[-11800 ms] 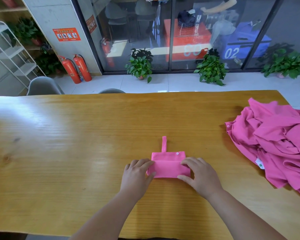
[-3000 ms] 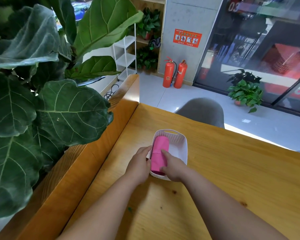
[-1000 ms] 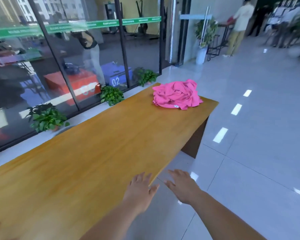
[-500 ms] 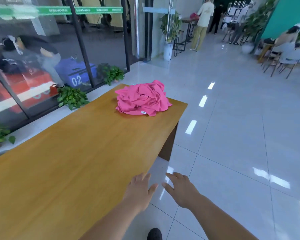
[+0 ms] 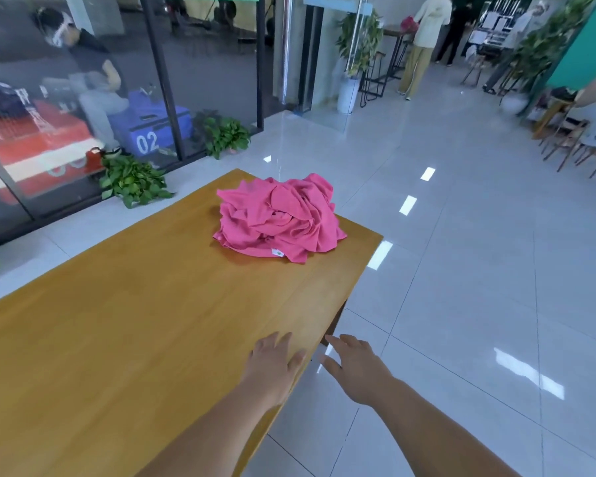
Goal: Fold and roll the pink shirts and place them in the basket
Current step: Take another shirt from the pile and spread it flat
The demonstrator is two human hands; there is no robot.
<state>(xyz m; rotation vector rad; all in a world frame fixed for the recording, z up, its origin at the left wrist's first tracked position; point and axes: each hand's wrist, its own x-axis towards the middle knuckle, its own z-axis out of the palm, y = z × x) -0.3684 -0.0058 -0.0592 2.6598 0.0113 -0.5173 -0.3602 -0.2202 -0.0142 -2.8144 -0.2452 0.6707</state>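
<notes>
Head view: nearest are two bare hands, both palm down with fingers straight and holding nothing. The left hand (image 5: pixel 272 364) lies over the edge of the wooden table (image 5: pixel 135 321), though whether it touches the wood I cannot tell. The right hand (image 5: pixel 355 366), its fingers spread, hangs just beside it over the tiled floor (image 5: pixel 461 270), off the table. Well beyond the hands, near the table's far corner, one crumpled pile of pink shirts (image 5: pixel 279 218) rests on the wood; how many shirts are in it cannot be counted. Past the table, two leafy plants (image 5: pixel 133 182) (image 5: pixel 226 134) sit on the floor by a glass wall, with one blue box (image 5: pixel 148 132) marked "02" behind the glass.
</notes>
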